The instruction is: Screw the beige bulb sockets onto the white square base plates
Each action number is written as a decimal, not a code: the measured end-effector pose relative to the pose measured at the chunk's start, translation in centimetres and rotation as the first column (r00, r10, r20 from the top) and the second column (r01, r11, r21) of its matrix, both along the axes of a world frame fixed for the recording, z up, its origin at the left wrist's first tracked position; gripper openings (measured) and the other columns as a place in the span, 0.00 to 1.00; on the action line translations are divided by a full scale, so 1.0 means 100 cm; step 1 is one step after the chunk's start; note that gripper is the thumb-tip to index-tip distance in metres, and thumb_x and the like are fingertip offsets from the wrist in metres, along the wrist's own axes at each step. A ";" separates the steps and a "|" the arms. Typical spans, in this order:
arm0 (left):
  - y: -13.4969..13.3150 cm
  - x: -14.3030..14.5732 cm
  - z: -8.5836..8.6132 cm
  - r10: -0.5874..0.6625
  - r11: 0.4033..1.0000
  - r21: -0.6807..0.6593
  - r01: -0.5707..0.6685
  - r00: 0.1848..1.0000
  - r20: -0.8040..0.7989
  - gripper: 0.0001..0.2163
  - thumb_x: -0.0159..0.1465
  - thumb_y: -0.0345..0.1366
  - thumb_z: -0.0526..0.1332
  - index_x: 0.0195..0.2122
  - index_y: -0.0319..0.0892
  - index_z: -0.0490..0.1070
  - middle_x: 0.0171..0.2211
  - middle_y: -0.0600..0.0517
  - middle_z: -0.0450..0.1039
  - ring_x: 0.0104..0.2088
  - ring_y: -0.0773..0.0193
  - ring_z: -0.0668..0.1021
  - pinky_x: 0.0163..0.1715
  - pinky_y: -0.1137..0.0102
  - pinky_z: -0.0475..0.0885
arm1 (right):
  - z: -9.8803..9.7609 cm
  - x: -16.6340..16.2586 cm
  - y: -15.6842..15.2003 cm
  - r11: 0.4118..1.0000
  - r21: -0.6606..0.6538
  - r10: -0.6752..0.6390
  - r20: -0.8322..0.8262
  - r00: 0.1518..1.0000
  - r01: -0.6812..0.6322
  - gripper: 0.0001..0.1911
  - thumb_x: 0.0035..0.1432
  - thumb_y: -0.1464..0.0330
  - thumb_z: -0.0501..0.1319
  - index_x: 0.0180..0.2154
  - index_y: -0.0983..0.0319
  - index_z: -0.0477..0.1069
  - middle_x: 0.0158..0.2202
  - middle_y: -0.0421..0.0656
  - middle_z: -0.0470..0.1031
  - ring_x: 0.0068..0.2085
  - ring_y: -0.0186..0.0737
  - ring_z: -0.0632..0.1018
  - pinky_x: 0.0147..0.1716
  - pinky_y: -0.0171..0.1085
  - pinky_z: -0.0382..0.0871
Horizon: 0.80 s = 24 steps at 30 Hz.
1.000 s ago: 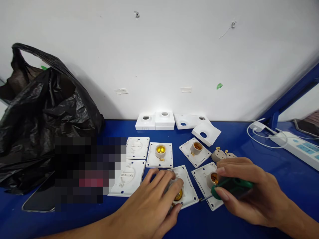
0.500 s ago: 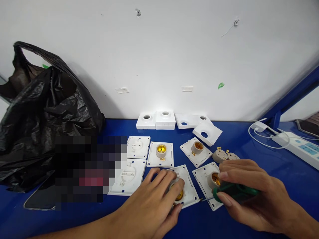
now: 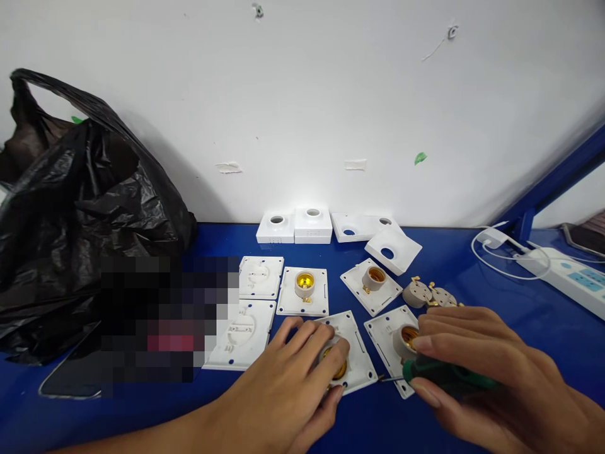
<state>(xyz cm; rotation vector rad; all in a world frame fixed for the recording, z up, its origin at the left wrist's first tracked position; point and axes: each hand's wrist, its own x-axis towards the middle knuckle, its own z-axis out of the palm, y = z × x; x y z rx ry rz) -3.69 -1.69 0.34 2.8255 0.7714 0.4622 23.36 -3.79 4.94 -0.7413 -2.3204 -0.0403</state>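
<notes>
My left hand (image 3: 293, 372) is closed round a lamp socket (image 3: 340, 369) with a brass-coloured threaded inside, which sits on a square white base plate (image 3: 359, 356). My right hand (image 3: 496, 366) grips a green-handled screwdriver (image 3: 444, 376). Its thin shaft points left, and a small brass-coloured screw (image 3: 380, 378) appears at the tip, by the plate's right corner. Behind the screwdriver lies another white plate (image 3: 385, 328) carrying a lamp socket (image 3: 404, 343), partly covered by my right fingers.
Two more plates with sockets (image 3: 305, 285) (image 3: 374, 277), bare plates (image 3: 259, 277), loose sockets (image 3: 418, 293) and white covers (image 3: 312, 230) lie on the blue table (image 3: 217, 239). A black plastic bag (image 3: 94, 189) stands left, a phone-like slab (image 3: 66, 378) before it. A power strip (image 3: 567, 274) lies right.
The view has shifted slightly. Both hands keep nearly the same pose, and the screwdriver tip stays near the plate's corner. My right hand sits marginally farther right, exposing more of the loose sockets.
</notes>
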 end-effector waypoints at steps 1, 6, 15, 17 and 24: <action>0.000 0.000 0.000 0.000 1.000 -0.003 0.000 1.000 0.003 0.11 0.75 0.33 0.59 0.57 0.41 0.69 0.53 0.45 0.77 0.54 0.50 0.78 0.57 0.53 0.72 | 0.000 0.001 0.000 1.000 -0.002 -0.001 0.003 1.000 0.001 0.14 0.65 0.78 0.60 0.51 0.59 0.66 0.25 0.36 0.79 0.24 0.41 0.81 0.23 0.40 0.76; 0.001 0.002 0.001 0.001 1.000 -0.002 -0.001 1.000 0.008 0.10 0.75 0.33 0.59 0.56 0.41 0.69 0.53 0.45 0.77 0.53 0.50 0.78 0.57 0.54 0.71 | 0.002 0.002 -0.001 1.000 -0.015 -0.012 0.028 1.000 0.012 0.13 0.68 0.75 0.60 0.51 0.59 0.66 0.26 0.36 0.80 0.25 0.42 0.82 0.26 0.41 0.77; 0.001 0.001 0.002 -0.014 1.000 -0.018 0.014 1.000 0.002 0.09 0.74 0.32 0.60 0.54 0.42 0.70 0.52 0.46 0.76 0.52 0.51 0.77 0.56 0.55 0.71 | 0.007 0.000 -0.002 0.998 -0.037 -0.049 0.077 0.996 0.052 0.05 0.75 0.69 0.56 0.50 0.58 0.66 0.27 0.37 0.80 0.26 0.40 0.82 0.29 0.38 0.79; 0.001 0.001 0.002 -0.019 1.000 -0.010 0.019 1.000 -0.003 0.09 0.74 0.33 0.60 0.54 0.41 0.70 0.52 0.46 0.76 0.52 0.50 0.77 0.56 0.55 0.72 | 0.007 0.000 -0.003 0.998 -0.041 -0.042 0.073 0.996 0.045 0.05 0.74 0.69 0.57 0.50 0.59 0.66 0.27 0.37 0.80 0.26 0.40 0.82 0.29 0.39 0.79; 0.000 0.003 0.002 0.005 1.000 -0.010 -0.005 1.000 -0.001 0.09 0.74 0.32 0.59 0.54 0.42 0.70 0.52 0.46 0.76 0.52 0.51 0.77 0.57 0.55 0.72 | 0.006 0.001 -0.003 0.997 -0.062 -0.048 0.058 0.997 0.051 0.07 0.72 0.70 0.60 0.51 0.58 0.67 0.27 0.37 0.80 0.25 0.41 0.82 0.28 0.39 0.79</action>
